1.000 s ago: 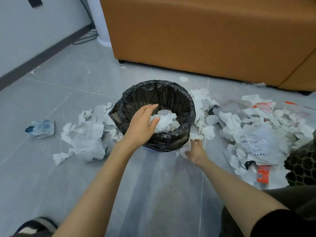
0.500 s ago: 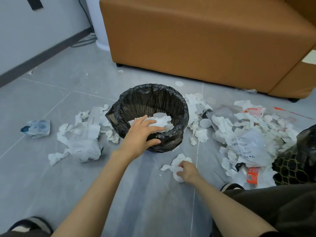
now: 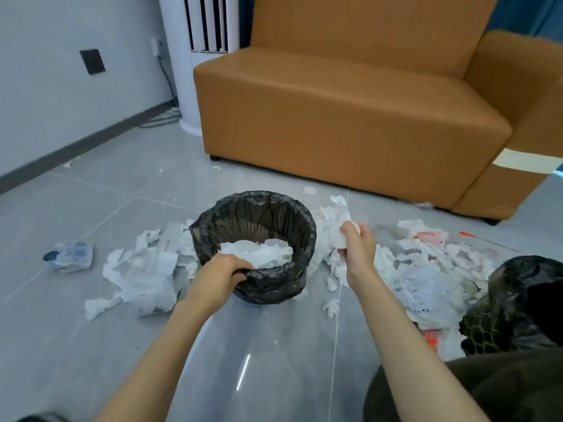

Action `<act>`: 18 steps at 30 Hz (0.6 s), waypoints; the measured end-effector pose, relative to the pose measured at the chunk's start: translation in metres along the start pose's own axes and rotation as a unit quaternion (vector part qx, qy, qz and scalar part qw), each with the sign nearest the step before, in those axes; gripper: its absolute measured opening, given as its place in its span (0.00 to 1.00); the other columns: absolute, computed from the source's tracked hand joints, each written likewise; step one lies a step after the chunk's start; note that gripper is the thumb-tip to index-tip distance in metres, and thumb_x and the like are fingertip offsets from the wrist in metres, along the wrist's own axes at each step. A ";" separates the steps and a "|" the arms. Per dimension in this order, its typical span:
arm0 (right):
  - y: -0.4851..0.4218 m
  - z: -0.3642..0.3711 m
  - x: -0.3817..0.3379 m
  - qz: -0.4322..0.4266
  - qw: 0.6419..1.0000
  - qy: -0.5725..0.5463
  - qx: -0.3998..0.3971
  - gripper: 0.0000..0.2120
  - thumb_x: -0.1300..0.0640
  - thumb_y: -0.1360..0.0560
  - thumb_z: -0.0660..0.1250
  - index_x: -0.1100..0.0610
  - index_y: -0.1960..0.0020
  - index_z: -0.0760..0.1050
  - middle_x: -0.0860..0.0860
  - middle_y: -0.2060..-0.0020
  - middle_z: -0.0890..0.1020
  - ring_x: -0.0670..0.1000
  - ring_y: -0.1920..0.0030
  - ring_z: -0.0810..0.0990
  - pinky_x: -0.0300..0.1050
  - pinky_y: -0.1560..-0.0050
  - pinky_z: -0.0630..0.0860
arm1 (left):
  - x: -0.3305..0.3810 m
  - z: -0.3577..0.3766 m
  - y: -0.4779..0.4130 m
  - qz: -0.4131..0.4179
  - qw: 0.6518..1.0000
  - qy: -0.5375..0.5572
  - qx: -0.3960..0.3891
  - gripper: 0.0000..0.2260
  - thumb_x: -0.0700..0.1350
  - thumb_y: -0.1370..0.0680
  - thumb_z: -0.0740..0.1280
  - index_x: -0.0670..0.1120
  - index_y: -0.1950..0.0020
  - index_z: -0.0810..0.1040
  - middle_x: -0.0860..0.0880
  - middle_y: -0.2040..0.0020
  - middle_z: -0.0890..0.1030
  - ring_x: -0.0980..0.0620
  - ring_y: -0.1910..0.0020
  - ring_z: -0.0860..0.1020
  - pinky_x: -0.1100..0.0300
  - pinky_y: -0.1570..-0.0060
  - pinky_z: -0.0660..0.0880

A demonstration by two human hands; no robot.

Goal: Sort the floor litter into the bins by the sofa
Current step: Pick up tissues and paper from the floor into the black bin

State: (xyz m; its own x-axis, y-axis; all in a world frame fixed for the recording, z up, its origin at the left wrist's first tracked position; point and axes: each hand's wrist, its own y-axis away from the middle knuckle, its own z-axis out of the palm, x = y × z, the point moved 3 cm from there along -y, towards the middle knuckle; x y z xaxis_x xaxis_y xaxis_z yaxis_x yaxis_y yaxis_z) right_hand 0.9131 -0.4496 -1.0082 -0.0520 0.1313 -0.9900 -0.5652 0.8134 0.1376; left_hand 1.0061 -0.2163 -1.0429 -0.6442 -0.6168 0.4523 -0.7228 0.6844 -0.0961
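Round black-bag-lined mesh bin [image 3: 254,198] on grey tiled floor [image 3: 91,202], in front of tan leather sofa [image 3: 350,117]; crumpled white tissue [image 3: 262,254] inside. Torn white paper scraps [image 3: 143,269] L of bin; paper-and-clear-plastic pile [image 3: 426,278] R, then second black-lined wire bin [image 3: 518,300] far R.

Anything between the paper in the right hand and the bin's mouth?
Nothing visible. Right hand holds the crumpled paper just right of the black-lined bin; its mouth is open. Left hand grips the near rim, off that path.
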 end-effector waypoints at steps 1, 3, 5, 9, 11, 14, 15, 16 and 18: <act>0.001 0.008 -0.011 0.010 0.999 -0.026 -0.041 0.05 0.62 0.26 0.61 0.57 0.60 0.69 0.52 0.64 0.71 0.50 0.65 0.68 0.41 0.67 0.66 | 0.000 -0.002 0.002 0.001 1.000 0.003 -0.003 0.12 0.41 0.23 0.66 0.51 0.42 0.81 0.52 0.46 0.81 0.50 0.43 0.75 0.62 0.47 0.69; 0.004 0.024 -0.027 0.028 0.989 -0.055 -0.133 0.03 0.62 0.24 0.60 0.59 0.57 0.71 0.53 0.62 0.72 0.49 0.67 0.69 0.40 0.70 0.66 | 0.000 -0.004 0.004 0.003 1.000 0.010 -0.015 0.12 0.41 0.23 0.65 0.51 0.42 0.81 0.52 0.45 0.81 0.51 0.43 0.75 0.63 0.48 0.69; 0.010 0.040 -0.035 0.046 0.976 -0.041 -0.209 0.03 0.62 0.23 0.61 0.60 0.54 0.72 0.54 0.62 0.75 0.49 0.69 0.70 0.39 0.69 0.69 | 0.001 -0.007 0.007 -0.001 1.000 0.015 -0.027 0.12 0.41 0.22 0.65 0.51 0.41 0.80 0.53 0.44 0.81 0.52 0.42 0.75 0.66 0.49 0.67; 0.017 0.059 -0.019 0.052 0.954 0.128 -0.266 0.11 0.58 0.24 0.66 0.59 0.42 0.73 0.55 0.47 0.78 0.52 0.54 0.80 0.43 0.57 0.80 | 0.000 -0.007 0.015 0.005 0.999 0.028 -0.030 0.12 0.40 0.23 0.66 0.51 0.42 0.81 0.52 0.43 0.80 0.53 0.41 0.74 0.74 0.50 0.63; 0.018 0.060 -0.008 0.017 0.944 0.217 -0.247 0.23 0.56 0.25 0.68 0.57 0.32 0.67 0.54 0.41 0.75 0.54 0.49 0.80 0.43 0.55 0.79 | -0.003 -0.005 0.017 -0.006 0.999 0.041 -0.004 0.11 0.41 0.25 0.68 0.51 0.44 0.82 0.48 0.38 0.76 0.50 0.36 0.71 0.71 0.41 0.63; 0.021 0.064 -0.001 -0.070 0.923 0.299 -0.230 0.26 0.55 0.25 0.67 0.54 0.29 0.63 0.52 0.38 0.73 0.54 0.46 0.78 0.43 0.52 0.75 | -0.011 -0.005 0.020 -0.077 0.992 0.079 0.065 0.13 0.42 0.28 0.72 0.51 0.44 0.82 0.45 0.30 0.66 0.46 0.30 0.63 0.53 0.32 0.65; 0.022 0.065 0.001 -0.099 0.916 0.317 -0.225 0.25 0.55 0.24 0.67 0.54 0.29 0.65 0.51 0.38 0.73 0.54 0.43 0.76 0.45 0.48 0.74 | -0.013 -0.005 0.021 -0.109 0.985 0.102 0.085 0.15 0.42 0.28 0.73 0.50 0.42 0.80 0.45 0.28 0.63 0.45 0.29 0.62 0.52 0.32 0.65; 0.023 0.065 0.001 -0.125 0.909 0.331 -0.219 0.23 0.55 0.24 0.66 0.54 0.31 0.67 0.51 0.38 0.74 0.53 0.42 0.76 0.47 0.44 0.74 | -0.013 -0.005 0.022 -0.137 0.978 0.124 0.098 0.18 0.42 0.28 0.73 0.50 0.39 0.78 0.45 0.27 0.60 0.46 0.28 0.61 0.52 0.31 0.65; 0.027 0.066 0.004 -0.159 0.893 0.350 -0.235 0.17 0.54 0.25 0.66 0.52 0.36 0.73 0.49 0.42 0.78 0.51 0.45 0.77 0.48 0.43 0.75 | -0.016 0.000 0.020 -0.176 0.967 0.154 0.104 0.25 0.44 0.29 0.74 0.50 0.33 0.72 0.44 0.25 0.57 0.47 0.25 0.57 0.53 0.30 0.63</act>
State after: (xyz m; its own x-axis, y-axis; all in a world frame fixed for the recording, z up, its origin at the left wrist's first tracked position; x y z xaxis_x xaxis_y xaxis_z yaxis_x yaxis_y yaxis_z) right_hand 0.9521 -0.3893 -1.0065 -0.2370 -0.5839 -0.7765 -0.9172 0.3978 -0.0192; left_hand 1.0019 -0.1927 -1.0518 -0.2679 -0.6295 0.7294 -0.9386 0.3412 -0.0503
